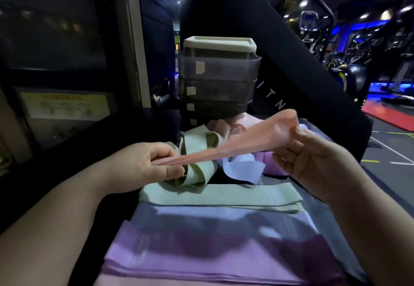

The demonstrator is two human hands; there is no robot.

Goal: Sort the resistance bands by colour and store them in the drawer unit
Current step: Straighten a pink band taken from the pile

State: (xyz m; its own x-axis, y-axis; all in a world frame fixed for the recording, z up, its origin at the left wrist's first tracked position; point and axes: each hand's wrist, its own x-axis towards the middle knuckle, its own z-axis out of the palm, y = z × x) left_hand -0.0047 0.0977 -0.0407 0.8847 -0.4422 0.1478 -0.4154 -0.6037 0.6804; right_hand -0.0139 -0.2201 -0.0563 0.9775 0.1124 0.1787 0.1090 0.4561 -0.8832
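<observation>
Head view: left hand (154,164) and right hand (313,158) pinching pink band (226,149) by opposite ends, pulling it taut, likely flattening for stacking. Band hanging just before drawer unit (218,79); green stack (221,196), purple stack (215,261) lying nearer, already colour-grouped.

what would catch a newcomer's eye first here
The pink band, held taut mid-frame between the left hand and the right hand, stands out first. Below it lie flat stacks of green bands, blue bands and purple bands; behind stands the translucent drawer unit.
</observation>
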